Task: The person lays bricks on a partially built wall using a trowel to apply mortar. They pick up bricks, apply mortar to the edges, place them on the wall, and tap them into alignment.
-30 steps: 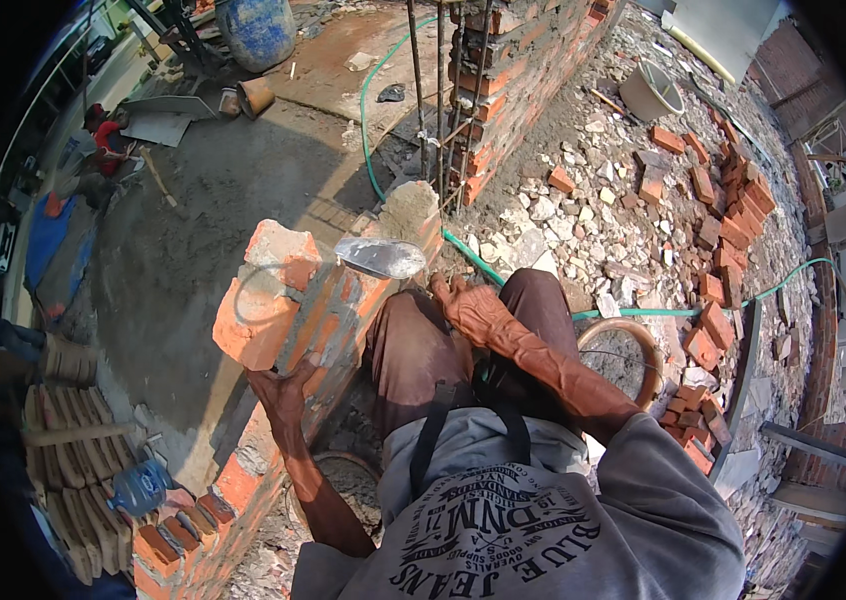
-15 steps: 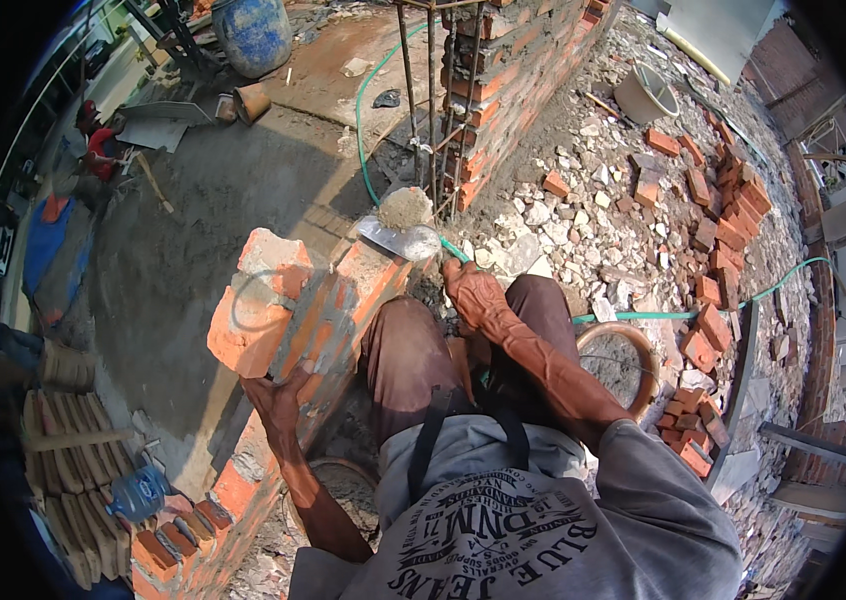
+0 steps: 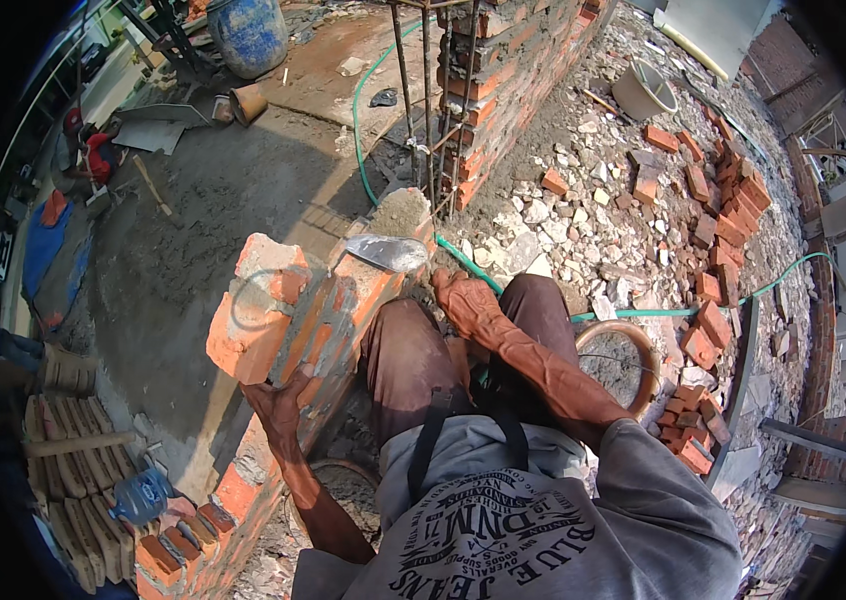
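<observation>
While the trowel (image 3: 386,253) is gripped by the right hand (image 3: 470,305), its handle hidden within the curled fingers, its blade is carried to the left of that grip and slightly beyond it. The blade's long axis is laid crosswise over the brick wall (image 3: 371,287), whose own length is run from near-left to far-right of the grip. Just beyond the blade, a lump of mortar (image 3: 403,212) is seen at the wall's end; by it, as by the trowel, the right hand is the nearer one.

Well to the left of this grip, the rough brick (image 3: 246,338) is touched at its near end by the left hand (image 3: 278,402). The fingertips are concealed, so whether they are clamped on it cannot be told. From the left hand, the brick is pointed away, tilted slightly rightward. Beyond the right-hand knuckles, a green hose (image 3: 473,268) is passed.
</observation>
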`<state>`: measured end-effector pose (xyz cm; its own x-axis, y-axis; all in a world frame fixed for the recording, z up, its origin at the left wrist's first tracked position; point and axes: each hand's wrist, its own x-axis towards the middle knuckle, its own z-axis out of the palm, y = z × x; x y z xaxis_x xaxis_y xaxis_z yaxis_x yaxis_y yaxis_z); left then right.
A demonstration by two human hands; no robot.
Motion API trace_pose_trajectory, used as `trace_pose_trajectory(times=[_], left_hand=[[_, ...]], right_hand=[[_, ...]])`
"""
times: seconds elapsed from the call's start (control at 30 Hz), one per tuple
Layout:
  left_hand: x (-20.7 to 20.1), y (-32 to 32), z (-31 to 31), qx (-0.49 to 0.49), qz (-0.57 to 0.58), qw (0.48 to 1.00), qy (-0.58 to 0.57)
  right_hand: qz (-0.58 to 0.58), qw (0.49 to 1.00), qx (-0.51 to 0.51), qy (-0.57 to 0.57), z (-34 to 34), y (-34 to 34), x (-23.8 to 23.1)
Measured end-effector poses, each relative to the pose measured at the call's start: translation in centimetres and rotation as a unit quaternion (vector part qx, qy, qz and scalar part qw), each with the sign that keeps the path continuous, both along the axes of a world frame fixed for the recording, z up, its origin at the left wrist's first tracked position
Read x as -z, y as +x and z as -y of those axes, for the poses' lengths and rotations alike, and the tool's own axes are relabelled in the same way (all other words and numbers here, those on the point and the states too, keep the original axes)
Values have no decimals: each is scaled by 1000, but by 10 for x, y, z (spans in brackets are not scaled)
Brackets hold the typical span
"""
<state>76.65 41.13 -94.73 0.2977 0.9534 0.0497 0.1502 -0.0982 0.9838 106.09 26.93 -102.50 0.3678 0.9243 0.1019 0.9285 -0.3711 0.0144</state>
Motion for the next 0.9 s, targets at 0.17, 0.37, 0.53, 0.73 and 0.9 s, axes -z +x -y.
trace_pose_trajectory(times=[0.17,0.37,0.53,0.73,0.9], left_hand=[[3,-4,-3,1,-51,997,61],[-1,-3,-2,28,-32,999,27],[2,-4,-2,5,-52,998,36],[3,-6,-6,28,-47,998,17],[-4,-4,0,17,-22,1000,1]], right_hand=[[-82,994,-71,3,3,-6,-8],[-113,991,-4,65,2,-5,-24],[-204,959,5,197,-12,12,-72],[-193,954,-7,228,-48,56,-72],[-208,940,-73,260,-50,73,-10]])
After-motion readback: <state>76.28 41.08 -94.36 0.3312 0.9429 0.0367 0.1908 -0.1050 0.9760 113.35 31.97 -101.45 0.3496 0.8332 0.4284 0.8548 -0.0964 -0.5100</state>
